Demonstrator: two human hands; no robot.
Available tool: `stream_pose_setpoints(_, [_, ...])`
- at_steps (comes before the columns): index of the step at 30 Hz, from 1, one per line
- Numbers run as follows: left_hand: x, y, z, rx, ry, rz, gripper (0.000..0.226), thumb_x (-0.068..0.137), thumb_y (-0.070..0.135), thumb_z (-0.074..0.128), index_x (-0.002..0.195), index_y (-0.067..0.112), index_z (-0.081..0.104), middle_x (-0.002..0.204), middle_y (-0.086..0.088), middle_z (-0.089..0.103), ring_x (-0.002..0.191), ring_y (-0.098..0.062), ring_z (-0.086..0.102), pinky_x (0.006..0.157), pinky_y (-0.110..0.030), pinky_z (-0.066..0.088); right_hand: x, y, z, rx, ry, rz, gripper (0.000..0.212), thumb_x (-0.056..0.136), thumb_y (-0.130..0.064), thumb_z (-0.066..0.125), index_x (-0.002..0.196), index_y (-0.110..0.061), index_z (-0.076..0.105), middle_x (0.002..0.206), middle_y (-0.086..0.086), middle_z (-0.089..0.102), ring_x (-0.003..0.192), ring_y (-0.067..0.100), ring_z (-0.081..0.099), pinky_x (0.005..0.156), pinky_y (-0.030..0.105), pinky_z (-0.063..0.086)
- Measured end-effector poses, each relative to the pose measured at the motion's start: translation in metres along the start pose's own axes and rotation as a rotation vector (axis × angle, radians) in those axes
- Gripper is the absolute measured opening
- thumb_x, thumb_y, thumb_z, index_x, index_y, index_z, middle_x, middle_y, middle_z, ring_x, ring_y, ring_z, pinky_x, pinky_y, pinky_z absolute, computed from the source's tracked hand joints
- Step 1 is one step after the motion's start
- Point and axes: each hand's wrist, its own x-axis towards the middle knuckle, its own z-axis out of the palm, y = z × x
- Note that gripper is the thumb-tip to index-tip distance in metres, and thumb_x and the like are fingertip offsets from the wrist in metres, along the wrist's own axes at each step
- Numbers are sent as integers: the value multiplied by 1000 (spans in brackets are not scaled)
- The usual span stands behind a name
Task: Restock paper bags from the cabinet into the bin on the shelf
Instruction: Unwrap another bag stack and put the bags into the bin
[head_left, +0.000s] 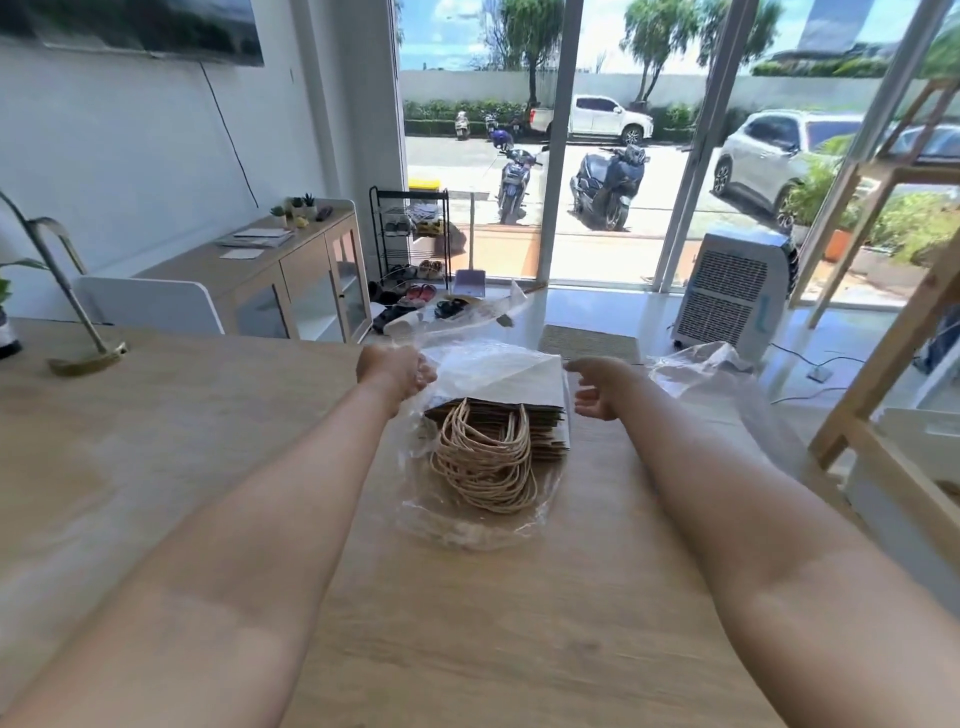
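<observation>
Your left hand fingers clamped on clear plastic wrap. Your right hand fingers apart, just beside stack of paper bags lying flat on wooden table.

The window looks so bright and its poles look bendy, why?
In the head view, strong sun floods through the window, and the wide-angle lens tilts its frames outward. The clear plastic wrap glares and the table is smeared by motion blur, while the paper bags stay fairly sharp.
</observation>
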Motion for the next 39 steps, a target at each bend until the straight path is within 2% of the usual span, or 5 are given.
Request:
stream_pose_setpoints(9, [27,-10,-12,141,54,-17,15,75,2,56,62,9,58,69,-9,60,56,-21,51,62,-30,44,21,23,36,-205,-38,138,66,85,-52,62,132,-11,41,127,12,49,115,29,53,97,43,49])
stream_pose_setpoints(22, [49,-31,-18,159,-38,-164,30,89,15,61,116,5,68,124,-10,63,89,-20,53,77,-29,46,63,29,40,-115,-14,356,87,27,-40,92,106,-20,60,95,-3,66,94,10,64,86,21,48])
stream_pose_setpoints(27, [52,-30,-20,157,-79,-149,30,92,17,57,118,5,67,123,-6,63,91,-16,51,79,-30,43,38,28,45,-4,-59,353,46,57,-37,84,79,-9,56,71,4,58,66,18,55,64,22,46])
stream_pose_setpoints(32, [53,-27,-18,146,-92,-124,28,92,16,57,115,4,68,114,-5,64,76,-11,51,79,-28,42,38,30,47,276,-91,275,54,67,-17,79,115,-7,58,86,15,65,74,29,64,55,46,55])
stream_pose_setpoints(39, [52,-23,-16,151,-114,-114,17,90,17,59,99,9,70,91,0,61,67,-10,47,73,-29,43,35,35,51,368,-106,251,39,70,-13,78,104,-6,60,85,16,66,65,30,67,53,49,57])
